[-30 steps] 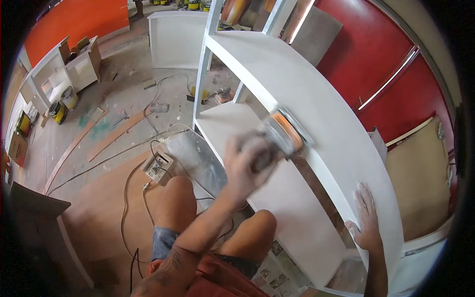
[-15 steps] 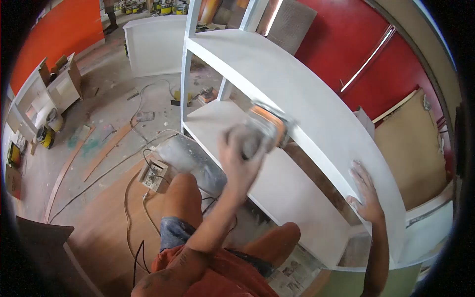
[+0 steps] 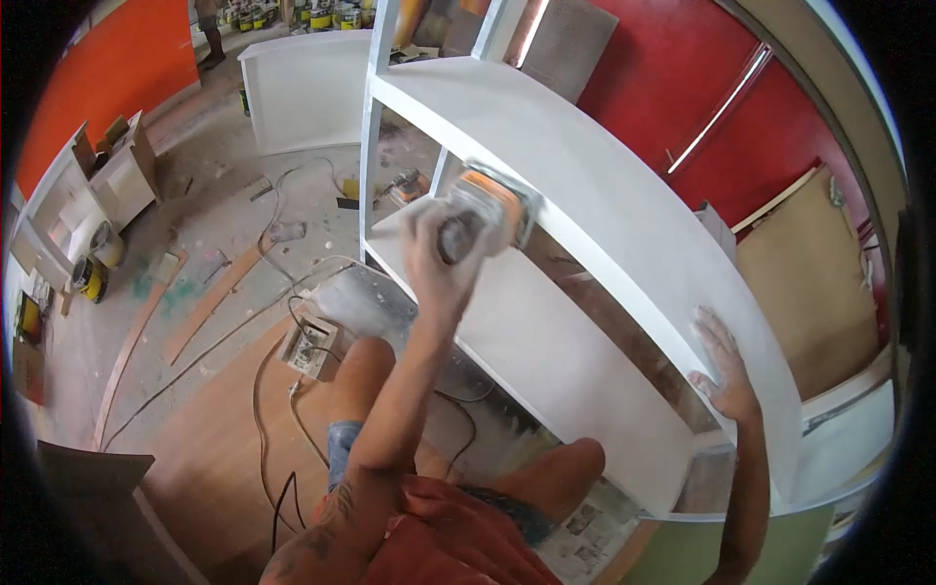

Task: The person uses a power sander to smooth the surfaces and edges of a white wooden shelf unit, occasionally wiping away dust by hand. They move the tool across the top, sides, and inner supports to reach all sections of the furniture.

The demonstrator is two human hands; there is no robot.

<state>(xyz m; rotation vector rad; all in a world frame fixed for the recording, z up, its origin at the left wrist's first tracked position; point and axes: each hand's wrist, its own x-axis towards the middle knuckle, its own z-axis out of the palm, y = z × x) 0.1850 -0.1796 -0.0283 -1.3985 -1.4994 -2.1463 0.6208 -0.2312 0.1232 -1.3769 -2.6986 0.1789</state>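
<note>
My left hand (image 3: 444, 258) is wrapped round the top of an orange and grey power sander (image 3: 497, 203), somewhat blurred. The sander's pad meets the front edge of the upper curved board of a white shelf unit (image 3: 624, 210), near its left part. Farther right, my right hand (image 3: 723, 369) lies open on that same board, near its front edge, with fingers spread and white dust on them. A lower white board (image 3: 575, 356) runs below, partly hidden by my left hand and the sander.
A power strip box (image 3: 310, 346) with cables lies on the floor by my knee. Behind the shelf's left post is another orange tool (image 3: 408, 185). Wood strips (image 3: 219, 300), paint cans (image 3: 90, 278) and a white panel (image 3: 307, 93) stand or lie left. A person's legs (image 3: 210, 34) show far back.
My left hand and the sander have moved left and slightly up along the board's front edge. My right hand stays on the board. The view has shifted slightly.
</note>
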